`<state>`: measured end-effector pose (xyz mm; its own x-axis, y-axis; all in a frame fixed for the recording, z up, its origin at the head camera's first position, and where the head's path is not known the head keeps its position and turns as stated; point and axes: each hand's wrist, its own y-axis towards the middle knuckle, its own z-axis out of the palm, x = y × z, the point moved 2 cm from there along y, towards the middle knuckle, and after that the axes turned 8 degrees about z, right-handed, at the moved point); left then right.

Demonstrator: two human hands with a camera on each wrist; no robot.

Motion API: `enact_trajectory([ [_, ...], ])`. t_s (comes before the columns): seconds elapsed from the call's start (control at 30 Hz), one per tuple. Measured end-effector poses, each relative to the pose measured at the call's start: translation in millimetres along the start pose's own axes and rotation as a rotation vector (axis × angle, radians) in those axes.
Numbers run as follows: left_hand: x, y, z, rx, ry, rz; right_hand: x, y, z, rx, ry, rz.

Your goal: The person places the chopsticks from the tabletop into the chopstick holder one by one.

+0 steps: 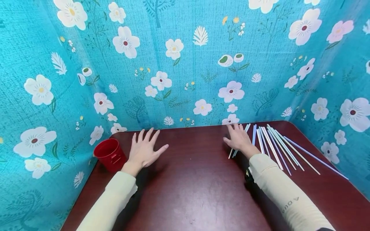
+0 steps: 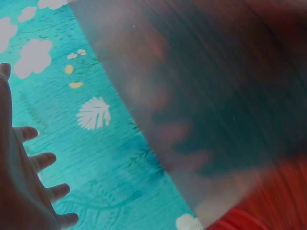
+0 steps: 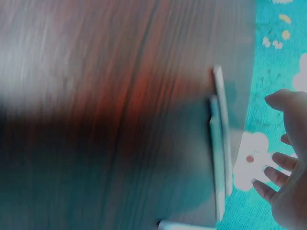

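Note:
My left hand [image 1: 143, 151] hovers over the table with its fingers spread, holding nothing. Just left of it stands a red cup [image 1: 111, 155] with a small handle; a bit of its red rim [image 2: 235, 221] shows in the left wrist view. My right hand [image 1: 239, 140] is raised above the left end of a spread of thin pastel sticks [image 1: 273, 146], fingers loosely extended and nothing in them. In the right wrist view a few sticks [image 3: 218, 158] lie on the table below that hand [image 3: 288, 167], apart from its fingers.
The dark reddish-brown table [image 1: 188, 192] has a glossy top. A teal cloth [image 1: 185, 64] with white flowers hangs along its back and both sides. One purple stick [image 1: 316, 158] lies slanted toward the table's right edge.

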<state>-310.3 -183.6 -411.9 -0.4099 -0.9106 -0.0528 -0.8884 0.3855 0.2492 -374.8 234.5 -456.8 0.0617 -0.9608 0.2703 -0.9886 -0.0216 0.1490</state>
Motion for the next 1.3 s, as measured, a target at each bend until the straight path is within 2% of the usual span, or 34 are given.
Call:
enact_trajectory([
  [0.17,15.6,-23.5,-23.7,-0.033,-0.002,-0.002,-14.7,4.3,-0.3,0.005,0.021,0.036],
  [0.3,31.4,-40.0,-37.3,-0.059,0.021,-0.015,-27.2,6.2,-0.3,0.016,0.037,0.082],
  [0.4,43.0,-52.2,-44.4,-0.104,0.046,-0.019,-35.7,7.8,0.2,0.049,0.05,0.119],
  [0.53,57.8,-67.9,-52.9,-0.155,0.02,-0.042,-44.0,11.6,-0.5,0.101,0.104,0.155],
  [0.73,84.0,-88.9,-62.2,-0.209,-0.043,-0.118,-52.4,18.9,-4.0,0.12,0.15,0.131],
  [0.87,101.1,-99.7,-65.4,-0.274,-0.098,-0.192,-56.3,25.0,-4.5,0.11,0.143,0.11],
  [1.03,118.8,-109.4,-63.7,-0.331,-0.216,-0.365,-58.9,29.6,-5.0,0.134,0.175,0.133],
  [1.17,129.5,-117.2,-57.7,-0.33,-0.368,-0.493,-61.1,30.3,-5.0,0.149,0.196,0.159],
  [1.3,137.5,-122.7,-47.0,-0.287,-0.526,-0.559,-61.9,31.0,-4.6,0.164,0.177,0.171],
])
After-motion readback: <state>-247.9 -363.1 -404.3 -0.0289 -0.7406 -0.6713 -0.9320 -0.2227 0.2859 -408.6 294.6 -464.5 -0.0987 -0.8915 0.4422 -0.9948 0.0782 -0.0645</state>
